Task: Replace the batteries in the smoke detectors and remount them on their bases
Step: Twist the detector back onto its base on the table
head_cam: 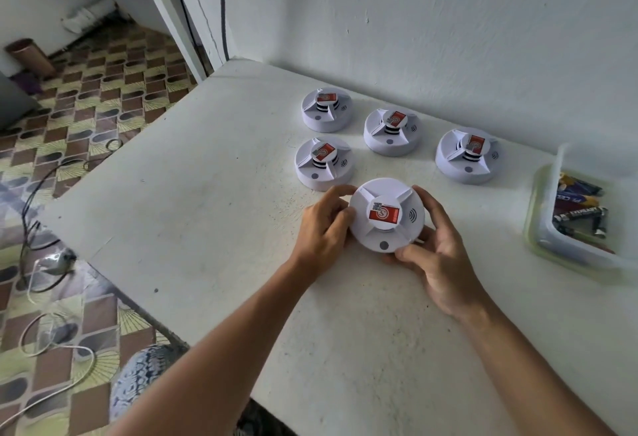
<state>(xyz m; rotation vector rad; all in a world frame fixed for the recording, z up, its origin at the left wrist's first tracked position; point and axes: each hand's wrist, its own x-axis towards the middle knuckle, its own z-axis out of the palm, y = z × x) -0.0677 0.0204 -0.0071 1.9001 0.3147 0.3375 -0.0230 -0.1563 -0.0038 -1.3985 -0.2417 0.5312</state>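
On the table (214, 194), both hands grip one smoke detector (386, 216).

The nearest smoke detector (386, 215) carries a red label (384, 213) with a white circled "S" and a small code square, too blurred to read. One battery (577, 213) in the clear container (545, 228) reads "EVEREADY"; the other batteries' print is illegible.

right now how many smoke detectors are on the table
5: one held in both hands, two at left, far and near, one middle, one right. None seem hidden.
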